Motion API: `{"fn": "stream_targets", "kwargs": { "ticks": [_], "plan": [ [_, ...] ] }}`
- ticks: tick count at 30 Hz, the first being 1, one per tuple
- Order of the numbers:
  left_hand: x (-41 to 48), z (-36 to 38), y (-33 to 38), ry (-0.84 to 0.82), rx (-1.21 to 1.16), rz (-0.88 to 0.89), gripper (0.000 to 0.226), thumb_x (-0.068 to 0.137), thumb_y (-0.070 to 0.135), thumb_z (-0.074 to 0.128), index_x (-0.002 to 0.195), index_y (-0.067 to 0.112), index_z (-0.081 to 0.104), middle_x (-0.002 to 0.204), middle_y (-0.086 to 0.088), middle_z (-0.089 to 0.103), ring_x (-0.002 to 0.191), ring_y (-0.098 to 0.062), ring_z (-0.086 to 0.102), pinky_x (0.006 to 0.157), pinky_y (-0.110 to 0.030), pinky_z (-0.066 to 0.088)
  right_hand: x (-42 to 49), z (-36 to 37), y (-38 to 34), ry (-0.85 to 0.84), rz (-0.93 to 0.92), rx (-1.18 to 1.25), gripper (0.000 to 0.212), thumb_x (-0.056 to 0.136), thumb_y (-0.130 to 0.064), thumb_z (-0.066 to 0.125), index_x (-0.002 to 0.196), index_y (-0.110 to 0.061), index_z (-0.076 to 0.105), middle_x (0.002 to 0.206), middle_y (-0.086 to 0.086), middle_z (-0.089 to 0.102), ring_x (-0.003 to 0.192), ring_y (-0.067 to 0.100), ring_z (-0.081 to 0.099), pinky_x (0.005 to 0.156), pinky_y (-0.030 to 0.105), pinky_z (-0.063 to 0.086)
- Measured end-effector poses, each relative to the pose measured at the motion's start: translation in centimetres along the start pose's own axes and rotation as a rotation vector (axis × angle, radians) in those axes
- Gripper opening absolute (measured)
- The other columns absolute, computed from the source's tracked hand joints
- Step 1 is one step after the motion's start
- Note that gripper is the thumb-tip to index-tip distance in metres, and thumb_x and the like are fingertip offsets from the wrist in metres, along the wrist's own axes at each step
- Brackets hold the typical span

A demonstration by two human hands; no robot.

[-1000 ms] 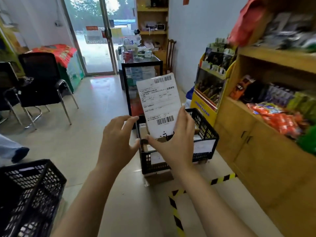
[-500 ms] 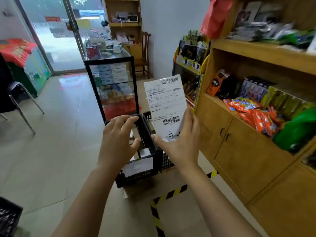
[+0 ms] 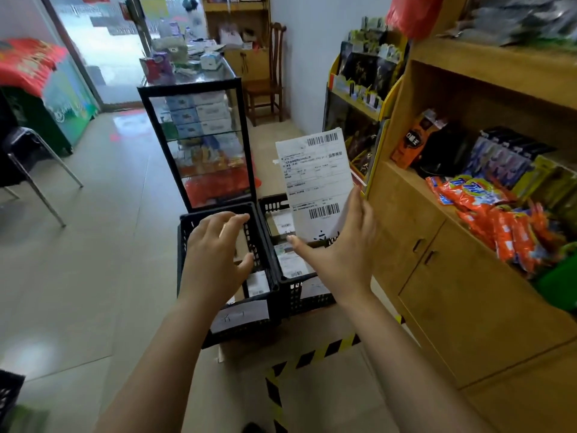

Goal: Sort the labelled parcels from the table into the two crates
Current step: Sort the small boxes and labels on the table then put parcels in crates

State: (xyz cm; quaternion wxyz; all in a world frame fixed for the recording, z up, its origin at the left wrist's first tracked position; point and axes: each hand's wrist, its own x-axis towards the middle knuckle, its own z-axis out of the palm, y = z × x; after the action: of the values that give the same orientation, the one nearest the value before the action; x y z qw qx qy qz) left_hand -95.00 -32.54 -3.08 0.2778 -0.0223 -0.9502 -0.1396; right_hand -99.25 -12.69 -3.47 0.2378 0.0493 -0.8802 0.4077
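- Pale floor tiles (image 3: 93,260) run back to a glass door; a glass cabinet (image 3: 199,145) stands mid-room, and wooden shelves (image 3: 468,292) with orange snack bags (image 3: 499,220) fill the right side.
- Striped yellow-and-black tape (image 3: 312,354) crosses the floor in front of the crates.
- Two black crates sit side by side, touching, just in front of the cabinet: the left crate (image 3: 184,232) and the right crate (image 3: 293,292). Each has a paper tag on its near wall.
- Labelled packets already lie inside both crates, partly hidden by the hands.
- The right hand (image 3: 340,254) grips the parcel (image 3: 315,182) by its lower end. The thumb (image 3: 293,240) presses the bottom left corner and the fingers (image 3: 359,204) run up behind the right edge.
- The parcel is flat and white, held upright in the air with its label facing the camera; barcodes show near the top and bottom. It hangs above the far part of the right crate and touches neither crate.
- The left hand (image 3: 215,254) holds nothing. Its fingers are loosely spread and slightly bent, palm down, over the left crate. I cannot tell whether it touches the rim.
- The corner of a third black crate (image 3: 9,392) shows at the lower left edge, well apart from the other two.
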Motion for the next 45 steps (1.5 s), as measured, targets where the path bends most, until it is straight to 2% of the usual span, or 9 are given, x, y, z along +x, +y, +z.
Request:
{"fn": "stream_targets", "kwargs": {
  "ticks": [6,11,19,25,28,34,36,40,45],
  "plan": [
    [5.5,5.2,-1.3,-0.073,-0.025,0.003,0.063,0.071,0.02,0.08,0.129,0.015,0.057,0.126,-0.007,0.056,0.12,-0.031,0.049,0.102,-0.049,0.04,4.9,3.6,3.0,-0.003,0.04,-0.012,0.125,0.065,-0.059,0.082,0.157,-0.018,0.008,0.156,0.001,0.018,0.142,0.015,0.015,0.107,0.025,0.02],
    [11.6,10.2,-3.2,-0.081,-0.079,0.037,0.062,0.072,0.022,0.08,0.128,0.014,0.057,0.126,-0.006,0.056,0.121,-0.028,0.047,0.104,-0.044,0.039,10.2,7.5,5.0,0.022,0.087,-0.048,0.126,0.063,-0.058,0.084,0.157,-0.019,0.009,0.154,0.0,0.019,0.14,0.011,0.015,0.112,0.03,0.023],
    [18.5,17.4,-5.8,-0.204,-0.155,0.059,0.061,0.071,0.018,0.079,0.127,0.012,0.057,0.125,-0.011,0.056,0.119,-0.034,0.049,0.101,-0.051,0.04,16.3,12.7,8.4,0.011,0.162,-0.081,0.125,0.063,-0.058,0.083,0.156,-0.019,0.01,0.154,0.0,0.021,0.141,0.016,0.021,0.111,0.033,0.031],
    [21.9,21.5,-6.7,-0.272,-0.164,0.03,0.059,0.073,0.021,0.075,0.129,0.016,0.055,0.128,-0.007,0.054,0.123,-0.03,0.046,0.105,-0.047,0.036,20.1,14.6,11.1,-0.004,0.187,-0.103,0.124,0.063,-0.056,0.084,0.156,-0.016,0.013,0.154,0.001,0.023,0.14,0.017,0.021,0.107,0.026,0.025],
    [23.6,23.5,-6.6,-0.288,-0.145,0.009,0.059,0.074,0.022,0.076,0.129,0.017,0.055,0.129,-0.006,0.054,0.124,-0.029,0.045,0.105,-0.046,0.035,22.2,15.7,12.9,-0.018,0.192,-0.112,0.123,0.063,-0.055,0.085,0.156,-0.015,0.014,0.154,0.002,0.024,0.14,0.019,0.023,0.108,0.03,0.028],
    [27.5,29.0,-5.6,-0.291,-0.107,-0.061,0.061,0.068,0.02,0.08,0.124,0.015,0.058,0.123,-0.008,0.057,0.118,-0.031,0.05,0.099,-0.049,0.041,27.6,18.7,18.1,-0.114,0.191,-0.082,0.124,0.063,-0.053,0.086,0.156,-0.014,0.014,0.154,0.002,0.025,0.141,0.019,0.026,0.104,0.031,0.039],
    [29.0,30.9,-5.2,-0.297,-0.085,-0.089,0.062,0.067,0.02,0.081,0.124,0.014,0.058,0.123,-0.008,0.057,0.118,-0.032,0.05,0.099,-0.049,0.042,29.6,19.7,20.1,-0.161,0.195,-0.081,0.124,0.063,-0.053,0.085,0.156,-0.015,0.013,0.154,0.002,0.024,0.14,0.018,0.026,0.103,0.028,0.038],
    [31.9,35.5,-4.4,-0.318,-0.05,-0.134,0.062,0.068,0.019,0.08,0.125,0.014,0.058,0.123,-0.008,0.057,0.118,-0.03,0.05,0.1,-0.047,0.041,33.3,22.1,24.4,-0.238,0.21,-0.064,0.126,0.062,-0.055,0.085,0.156,-0.016,0.012,0.153,0.002,0.024,0.141,0.02,0.026,0.107,0.034,0.04],
    [32.4,42.2,-4.5,-0.389,-0.006,-0.21,0.065,0.063,0.017,0.083,0.124,0.013,0.06,0.12,-0.006,0.06,0.114,-0.028,0.053,0.097,-0.042,0.043,35.1,26.3,30.2,-0.354,0.251,-0.066,0.128,0.06,-0.056,0.085,0.156,-0.015,0.012,0.152,0.004,0.026,0.14,0.024,0.027,0.107,0.035,0.037]
  ]
}}
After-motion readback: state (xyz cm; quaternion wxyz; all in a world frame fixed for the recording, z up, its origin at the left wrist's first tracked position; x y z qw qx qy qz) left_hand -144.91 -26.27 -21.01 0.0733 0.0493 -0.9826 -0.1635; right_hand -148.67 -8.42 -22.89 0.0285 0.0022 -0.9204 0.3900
